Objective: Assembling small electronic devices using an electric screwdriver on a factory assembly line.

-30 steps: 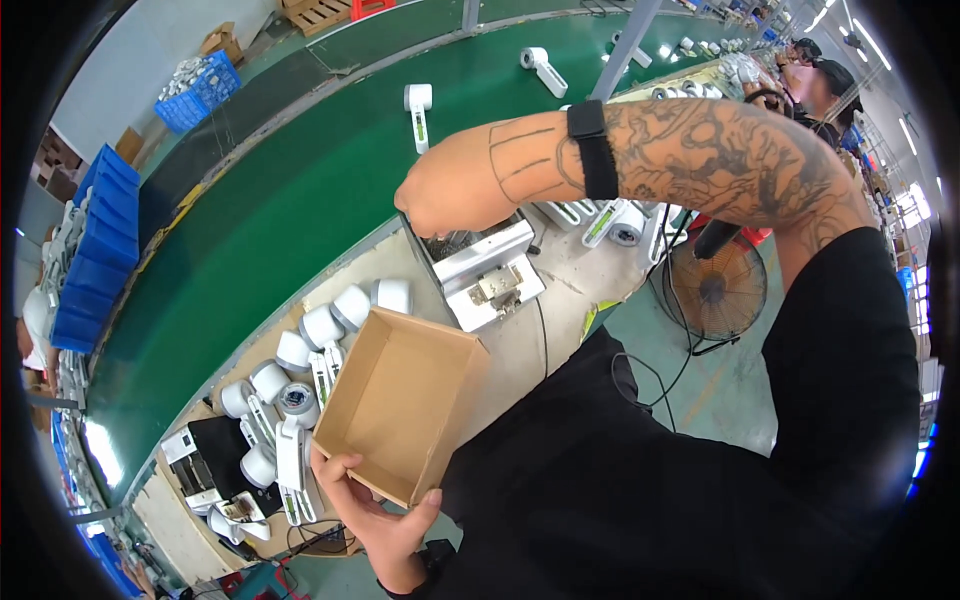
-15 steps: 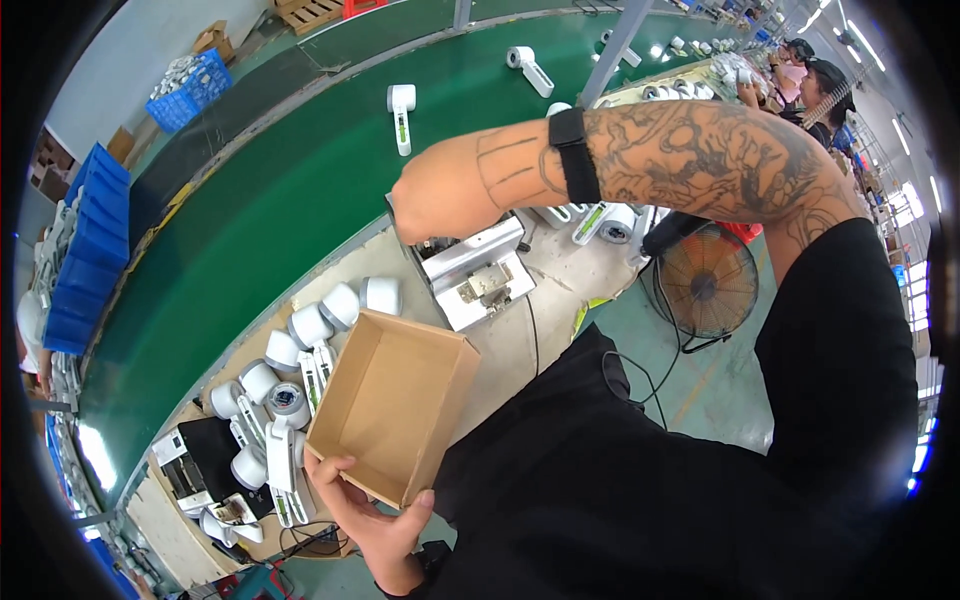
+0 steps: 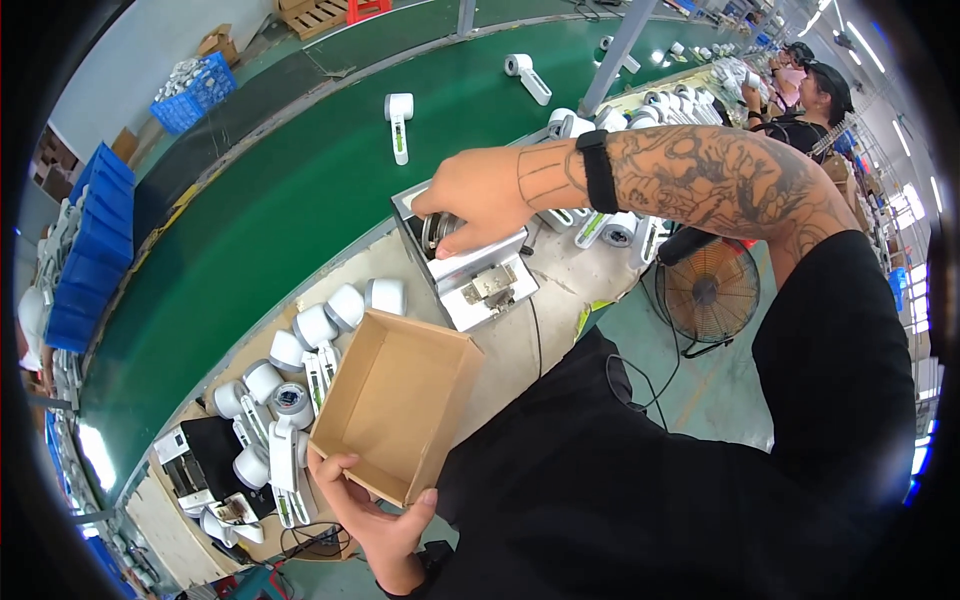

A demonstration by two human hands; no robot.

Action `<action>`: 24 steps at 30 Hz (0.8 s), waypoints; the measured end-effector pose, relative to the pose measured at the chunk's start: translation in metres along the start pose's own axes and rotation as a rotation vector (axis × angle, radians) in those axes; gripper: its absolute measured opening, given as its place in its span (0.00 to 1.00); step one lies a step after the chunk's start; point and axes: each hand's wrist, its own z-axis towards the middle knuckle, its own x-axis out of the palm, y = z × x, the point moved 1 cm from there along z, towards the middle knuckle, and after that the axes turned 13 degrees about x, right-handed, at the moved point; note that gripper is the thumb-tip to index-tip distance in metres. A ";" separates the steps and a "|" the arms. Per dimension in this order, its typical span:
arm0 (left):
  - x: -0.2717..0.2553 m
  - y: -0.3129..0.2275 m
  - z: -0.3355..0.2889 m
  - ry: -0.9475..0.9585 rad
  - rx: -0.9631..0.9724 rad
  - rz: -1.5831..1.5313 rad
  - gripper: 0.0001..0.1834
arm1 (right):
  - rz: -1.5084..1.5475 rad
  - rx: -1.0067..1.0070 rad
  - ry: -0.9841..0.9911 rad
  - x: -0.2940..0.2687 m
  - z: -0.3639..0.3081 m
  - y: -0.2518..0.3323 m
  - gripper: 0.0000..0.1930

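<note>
My left hand (image 3: 375,520) grips the near lower corner of an open brown cardboard box (image 3: 385,400), thumb on one side and fingers on the other. Nothing lies inside the box. My right hand (image 3: 480,200) curls its thumb and fingers round a round, dark metal-rimmed part (image 3: 437,232) at the far end of a silver metal fixture (image 3: 490,285). Whether that part is loose or fixed to the fixture I cannot tell. Several white round-headed units with handles (image 3: 315,325) crowd the bench left of the box.
A green conveyor belt (image 3: 300,180) curves past the bench, carrying a white handled unit (image 3: 399,125). More units lie beyond my right forearm. A floor fan (image 3: 705,290) stands at the right, a second fixture (image 3: 190,470) at the left. Two people work at the far right.
My right hand has shifted slightly right and turned, so the round metal-rimmed part now shows between its fingers. The left hand and box have barely moved.
</note>
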 end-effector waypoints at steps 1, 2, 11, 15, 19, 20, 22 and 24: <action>-0.001 0.000 0.001 0.007 0.012 0.009 0.48 | -0.001 0.000 0.000 -0.005 0.000 -0.001 0.22; -0.003 0.000 0.001 0.014 0.020 0.021 0.48 | 0.007 -0.110 -0.063 -0.010 0.002 -0.002 0.19; -0.001 -0.003 0.000 -0.022 0.022 0.009 0.48 | 0.227 -0.216 -0.029 -0.026 0.001 -0.006 0.14; -0.005 0.000 -0.004 -0.007 0.010 0.013 0.47 | 0.366 -0.185 -0.189 0.015 -0.007 -0.029 0.14; -0.008 -0.002 -0.008 -0.023 -0.002 0.005 0.47 | 0.258 -0.210 -0.208 0.025 -0.017 -0.033 0.14; -0.008 -0.002 -0.008 -0.024 -0.009 0.004 0.47 | 0.152 -0.259 -0.243 0.022 -0.018 -0.031 0.14; -0.008 -0.002 -0.009 -0.022 0.000 0.005 0.47 | 0.047 -0.302 -0.278 0.019 -0.020 -0.025 0.14; -0.004 -0.003 -0.007 -0.020 0.016 0.001 0.47 | 0.011 -0.260 -0.310 0.013 -0.019 -0.014 0.14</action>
